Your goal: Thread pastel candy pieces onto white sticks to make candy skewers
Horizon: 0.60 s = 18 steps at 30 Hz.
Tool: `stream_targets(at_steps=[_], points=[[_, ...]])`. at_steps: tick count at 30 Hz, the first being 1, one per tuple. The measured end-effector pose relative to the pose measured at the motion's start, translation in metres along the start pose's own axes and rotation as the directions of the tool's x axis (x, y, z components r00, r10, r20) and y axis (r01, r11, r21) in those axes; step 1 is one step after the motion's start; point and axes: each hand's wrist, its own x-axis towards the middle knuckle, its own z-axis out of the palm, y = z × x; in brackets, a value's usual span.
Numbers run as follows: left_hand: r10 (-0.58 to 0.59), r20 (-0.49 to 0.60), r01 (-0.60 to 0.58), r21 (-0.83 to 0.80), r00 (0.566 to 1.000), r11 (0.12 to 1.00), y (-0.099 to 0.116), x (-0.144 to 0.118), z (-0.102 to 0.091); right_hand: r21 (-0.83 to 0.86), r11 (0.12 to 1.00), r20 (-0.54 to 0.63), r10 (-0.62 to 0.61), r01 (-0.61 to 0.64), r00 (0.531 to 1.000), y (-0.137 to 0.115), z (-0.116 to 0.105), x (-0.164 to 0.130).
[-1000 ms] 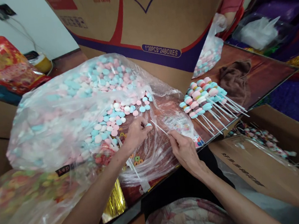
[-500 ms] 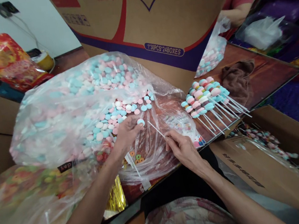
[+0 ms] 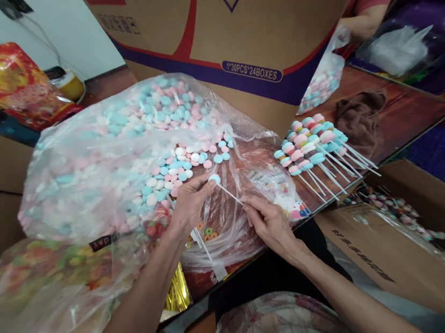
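Note:
Between thumb and fingers, my left hand [image 3: 191,198] pinches a pale blue and white round candy [image 3: 214,179]. My right hand [image 3: 267,217] grips a thin white stick [image 3: 230,193], whose tip meets the candy. Behind my left hand, a large clear plastic bag [image 3: 82,146] lies open with pink, blue and white candies [image 3: 174,167] spilling from its mouth. To the right, several finished candy skewers [image 3: 309,142] lie in a cluster, their white sticks toward me. A few loose white sticks [image 3: 203,243] and small ring candies [image 3: 208,233] lie below my left hand.
A big cardboard box [image 3: 206,33] stands behind the bag. An open carton [image 3: 378,244] holding candy sticks sits at the lower right. A brown cloth [image 3: 362,117] is on the table, and another person's arm [image 3: 367,22] holds a bag of candies. Gold twist ties [image 3: 176,291] lie near the front edge.
The stick's tip, apart from the candy before, now touches it. My two hands have come slightly closer together. The whole view has shifted a little.

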Motion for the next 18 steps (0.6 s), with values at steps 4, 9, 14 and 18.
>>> stream_targets(at_steps=[4,9,14,18], points=[[0.010,-0.005,-0.010,0.004,1.000,1.000,0.001,-0.001,-0.002,-0.039,0.999,-0.005,0.024,-0.024,1.000,-0.002,0.001,0.001],[0.146,-0.046,-0.136,0.177,0.988,0.975,-0.004,-0.002,0.000,0.002,0.997,0.016,0.083,-0.083,0.996,-0.006,-0.001,0.004],[0.286,-0.061,-0.252,0.322,0.956,0.913,-0.021,-0.003,0.008,0.069,0.991,0.010,0.115,-0.116,0.993,-0.003,0.003,0.003],[0.372,-0.056,-0.314,0.429,0.926,0.847,-0.028,-0.008,0.019,0.079,0.986,-0.034,0.147,-0.144,0.989,-0.001,0.006,-0.001]])
